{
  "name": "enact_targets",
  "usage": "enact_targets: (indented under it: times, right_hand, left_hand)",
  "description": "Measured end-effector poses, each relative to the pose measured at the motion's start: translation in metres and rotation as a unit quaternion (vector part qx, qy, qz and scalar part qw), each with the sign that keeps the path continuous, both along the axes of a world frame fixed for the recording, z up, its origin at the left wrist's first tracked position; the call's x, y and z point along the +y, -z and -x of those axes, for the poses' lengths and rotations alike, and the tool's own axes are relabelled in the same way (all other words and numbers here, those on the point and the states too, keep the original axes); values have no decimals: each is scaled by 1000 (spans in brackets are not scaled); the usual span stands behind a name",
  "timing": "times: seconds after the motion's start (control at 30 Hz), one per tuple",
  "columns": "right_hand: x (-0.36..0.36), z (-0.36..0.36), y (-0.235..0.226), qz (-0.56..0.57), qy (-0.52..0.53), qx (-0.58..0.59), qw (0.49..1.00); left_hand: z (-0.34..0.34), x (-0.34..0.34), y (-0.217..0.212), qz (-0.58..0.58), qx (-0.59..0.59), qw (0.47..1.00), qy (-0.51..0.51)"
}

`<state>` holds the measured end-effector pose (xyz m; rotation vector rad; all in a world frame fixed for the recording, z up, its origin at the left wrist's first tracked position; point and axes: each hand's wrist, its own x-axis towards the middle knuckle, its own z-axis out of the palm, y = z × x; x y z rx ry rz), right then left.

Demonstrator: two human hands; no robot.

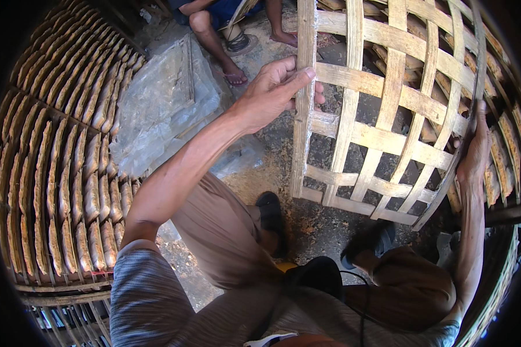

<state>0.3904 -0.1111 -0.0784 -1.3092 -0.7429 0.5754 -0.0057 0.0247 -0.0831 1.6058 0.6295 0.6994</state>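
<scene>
Left hand point(283, 87) pinches one edge of the woven panel point(388, 104) between thumb and curled fingers, the panel spreading toward three o'clock; right hand point(474, 144), partly curled, grips its opposite rim, panel toward ten o'clock.

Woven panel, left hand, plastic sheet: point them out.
Woven panel point(392, 89), head view: strip near its middle.
Left hand point(276, 87), head view: back of the hand.
Plastic sheet point(153, 110), head view: its crumpled surface.
</scene>
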Motion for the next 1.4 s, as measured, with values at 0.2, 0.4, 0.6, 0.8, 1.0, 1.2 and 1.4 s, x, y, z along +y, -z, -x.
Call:
enact_targets:
  times: [0.2, 0.4, 0.6, 0.8, 1.0, 1.2, 1.4]
  right_hand:
    - [-5, 7, -6, 9, 40, -52, 998]
    - [-7, 32, -15, -9, 39, -42, 998]
    - [-6, 8, -4, 2, 1, -6, 1000]
    - [-3, -3, 3, 3, -1, -1, 1000]
    - [-2, 6, 1, -1, 10, 1, 1000]
    - [-3, 6, 1, 10, 17, -3, 1000]
    - [-4, 10, 3, -11, 25, 19, 999]
  left_hand:
    - [3, 0, 3, -144, 66, 987, -17]
    - [-11, -11, -11, -38, 81, 991, -104]
    - [-3, -1, 10, 105, 68, 992, 26]
    - [-13, -12, 25, 138, 9, 990, 10]
    - [-19, -23, 16, 223, -58, 970, -75]
    - [-21, -30, 20, 92, 21, 991, -90]
    - [-14, -15, 3, 206, -53, 976, -40]
